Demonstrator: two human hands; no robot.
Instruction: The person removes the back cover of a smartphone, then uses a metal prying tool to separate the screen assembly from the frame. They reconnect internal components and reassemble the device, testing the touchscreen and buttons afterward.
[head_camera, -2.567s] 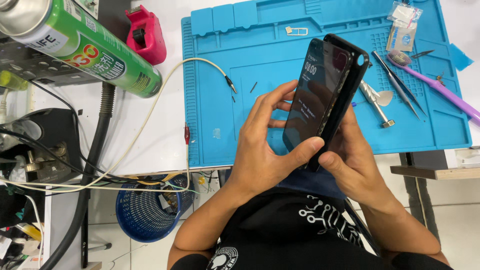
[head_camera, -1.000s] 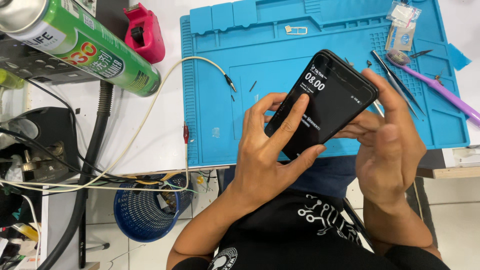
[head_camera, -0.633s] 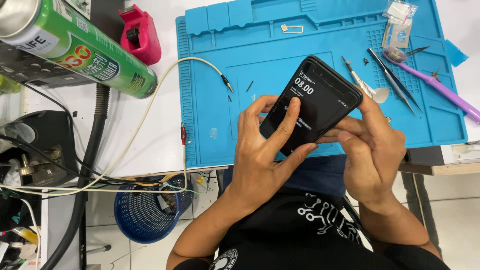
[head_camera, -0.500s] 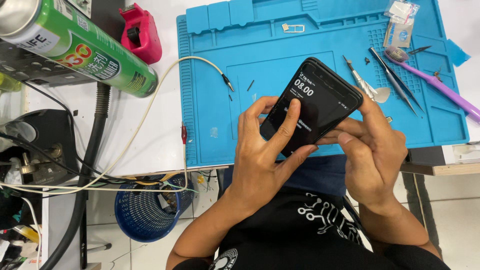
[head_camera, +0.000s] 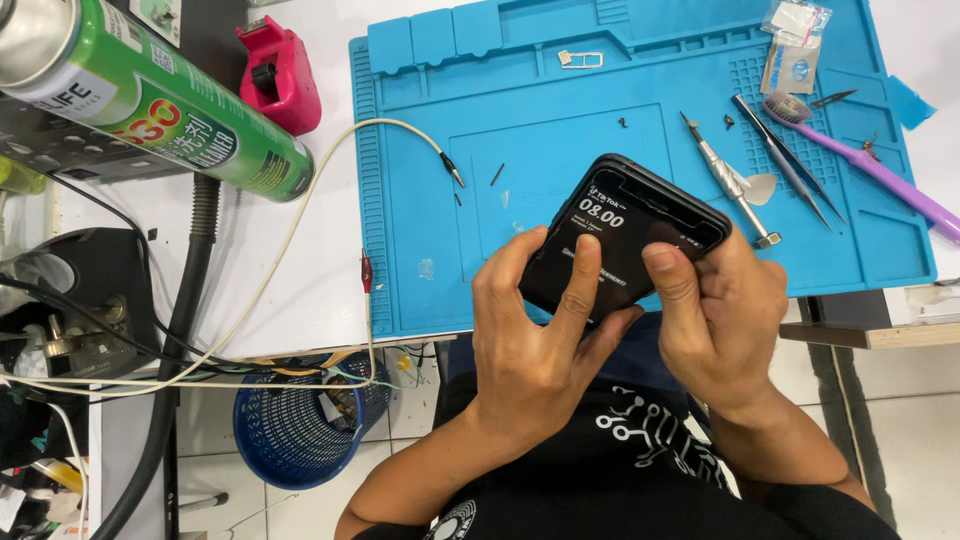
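The black smartphone (head_camera: 625, 238) serves as the reference point for all positions below. It is held above the near edge of the blue silicone work mat (head_camera: 560, 150), screen up and lit, tilted with its top corner pointing away from the person.

Step in hand (judged from the pose): a screen check of the handset, with both hands supporting it and 1 finger on the glass. A next move would call for a steady 2-handed grip and light fingertip pressure only.

Left hand (head_camera: 535, 345): closed around the near-left edge of the smartphone from below, the index finger laid across the screen, the thumb along the left side.

Right hand (head_camera: 725, 330): closed around the near-right edge of the smartphone, the thumb pressed on the lower right of the screen; the remaining fingers sit behind the body and cannot be seen.

Just beyond the smartphone, to its right, a metal pry tool (head_camera: 728, 180) lies on the mat, with tweezers (head_camera: 780, 160) and a purple brush (head_camera: 865, 165) farther right. Beyond it, at the mat's far edge, rests a small metal card tray (head_camera: 581, 59). Far left of the smartphone lie a green spray can (head_camera: 160, 100) and a red tape dispenser (head_camera: 280, 75). Below left stands a blue mesh bin (head_camera: 300, 420).
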